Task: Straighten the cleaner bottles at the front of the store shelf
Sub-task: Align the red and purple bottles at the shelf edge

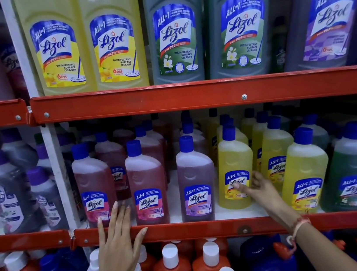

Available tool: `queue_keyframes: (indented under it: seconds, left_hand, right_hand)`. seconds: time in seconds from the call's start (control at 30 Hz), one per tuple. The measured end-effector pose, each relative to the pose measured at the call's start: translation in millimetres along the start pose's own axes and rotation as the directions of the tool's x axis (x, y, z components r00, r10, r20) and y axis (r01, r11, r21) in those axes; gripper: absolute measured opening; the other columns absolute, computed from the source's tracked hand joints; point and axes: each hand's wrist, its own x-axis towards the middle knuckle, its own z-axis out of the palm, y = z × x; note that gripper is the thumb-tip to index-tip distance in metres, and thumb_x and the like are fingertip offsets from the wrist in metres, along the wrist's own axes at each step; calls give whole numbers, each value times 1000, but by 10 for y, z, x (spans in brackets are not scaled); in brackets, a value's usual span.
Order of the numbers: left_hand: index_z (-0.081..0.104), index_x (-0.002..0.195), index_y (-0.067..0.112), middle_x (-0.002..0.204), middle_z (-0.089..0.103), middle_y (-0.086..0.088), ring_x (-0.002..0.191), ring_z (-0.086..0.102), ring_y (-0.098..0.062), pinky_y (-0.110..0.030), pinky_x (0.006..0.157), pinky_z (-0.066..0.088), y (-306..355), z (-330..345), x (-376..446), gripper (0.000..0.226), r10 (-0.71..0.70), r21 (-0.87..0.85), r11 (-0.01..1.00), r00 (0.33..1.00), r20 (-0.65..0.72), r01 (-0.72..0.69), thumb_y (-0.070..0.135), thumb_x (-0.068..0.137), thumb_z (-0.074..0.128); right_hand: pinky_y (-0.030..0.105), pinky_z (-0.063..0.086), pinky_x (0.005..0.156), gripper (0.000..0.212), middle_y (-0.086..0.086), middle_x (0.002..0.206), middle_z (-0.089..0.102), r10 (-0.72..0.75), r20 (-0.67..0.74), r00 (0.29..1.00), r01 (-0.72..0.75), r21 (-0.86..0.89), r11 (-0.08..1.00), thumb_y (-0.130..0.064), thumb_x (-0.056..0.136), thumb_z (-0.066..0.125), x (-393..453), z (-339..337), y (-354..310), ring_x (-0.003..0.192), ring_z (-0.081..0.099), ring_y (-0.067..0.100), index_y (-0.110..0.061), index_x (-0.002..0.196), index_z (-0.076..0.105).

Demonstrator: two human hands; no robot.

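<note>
On the middle shelf stand small Lizol cleaner bottles with blue caps. At the front are two pink bottles, a purple one, and yellow ones. My right hand reaches in and wraps around the lower right side of the left yellow bottle, thumb on its label. My left hand hovers flat with fingers spread, in front of the red shelf edge, fingertips over the gap between the two pink bottles, holding nothing.
Large yellow, green and purple Lizol bottles fill the shelf above. Orange and blue bottles with white caps crowd the shelf below. A white upright post divides off a left bay of dark purple bottles. A green bottle stands far right.
</note>
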Motion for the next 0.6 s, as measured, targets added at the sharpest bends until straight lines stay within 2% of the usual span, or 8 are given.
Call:
queue_keyframes:
  seconds: [0.07, 0.17, 0.23, 0.3, 0.33, 0.4, 0.5, 0.6]
  left_hand:
    - [39, 148, 7, 155, 42, -10, 153, 1, -11, -39, 125, -7, -1, -7, 5, 80, 1, 3, 1000, 1000, -1, -1, 64, 96, 16]
    - [41, 146, 5, 153, 44, -12, 153, -1, -9, -38, 125, -8, 6, -23, 6, 81, -1, 6, 1000, 1000, 2, 1, 65, 96, 16]
    - [42, 145, 5, 153, 45, -12, 153, -2, -9, -38, 124, -9, 11, -34, 5, 82, -1, 9, 1000, 1000, 5, 1, 65, 97, 15]
    - [43, 144, 4, 152, 46, -13, 153, -2, -8, -39, 124, -8, 12, -35, 3, 82, 0, 10, 1000, 1000, 4, -1, 65, 97, 15]
    - [44, 144, 4, 152, 46, -13, 153, -2, -8, -39, 124, -8, 11, -35, 3, 82, 1, 10, 1000, 1000, 1, -1, 65, 97, 15]
    - [44, 143, 3, 151, 47, -13, 153, -3, -8, -40, 124, -7, 11, -38, 3, 83, 2, 11, 1000, 1000, 1, -2, 65, 97, 14]
    - [45, 143, 3, 151, 47, -13, 153, -3, -7, -39, 124, -8, 9, -40, 7, 83, 0, 17, 1000, 1000, 7, 0, 65, 96, 14]
    - [44, 143, 4, 152, 46, -12, 153, 0, -10, -39, 124, -8, -1, -44, 5, 83, -6, 30, 1000, 1000, 28, 5, 65, 96, 15]
  right_hand:
    - [38, 45, 100, 82, -1, 116, 57, 1, 12, 1000, 0, -33, 999, -34, 63, 82, -93, -1, -32, 108, 54, 18, -12, 131, 42]
    - [40, 51, 96, 98, 1, 114, 65, -29, 27, 999, 30, -50, 998, -65, 33, 85, -155, -44, 19, 106, 61, 17, -22, 114, 50]
    - [32, 57, 83, 80, 4, 111, 65, -28, 46, 999, 29, -39, 999, -54, 43, 87, -207, -52, -2, 100, 63, 11, -21, 107, 52]
    - [24, 52, 74, 52, -3, 100, 62, -31, 61, 998, 32, -18, 999, -23, 66, 81, -283, -47, -54, 89, 58, 1, -20, 103, 44]
    - [23, 49, 74, 51, -6, 97, 59, -33, 57, 998, 34, -24, 999, -14, 71, 77, -297, -47, -60, 86, 56, 0, -20, 105, 40]
    - [23, 47, 80, 57, -4, 101, 59, -38, 56, 998, 41, -48, 998, -18, 68, 77, -333, -50, -64, 88, 56, 1, -21, 110, 39]
    - [32, 46, 92, 72, 4, 114, 59, -48, 54, 997, 52, -78, 996, -35, 56, 77, -373, -57, -71, 101, 56, 13, -21, 117, 42]
    - [24, 46, 84, 67, -8, 98, 60, -56, 2, 998, 56, -75, 996, -21, 68, 78, -424, -23, -89, 87, 55, 5, -10, 125, 45]
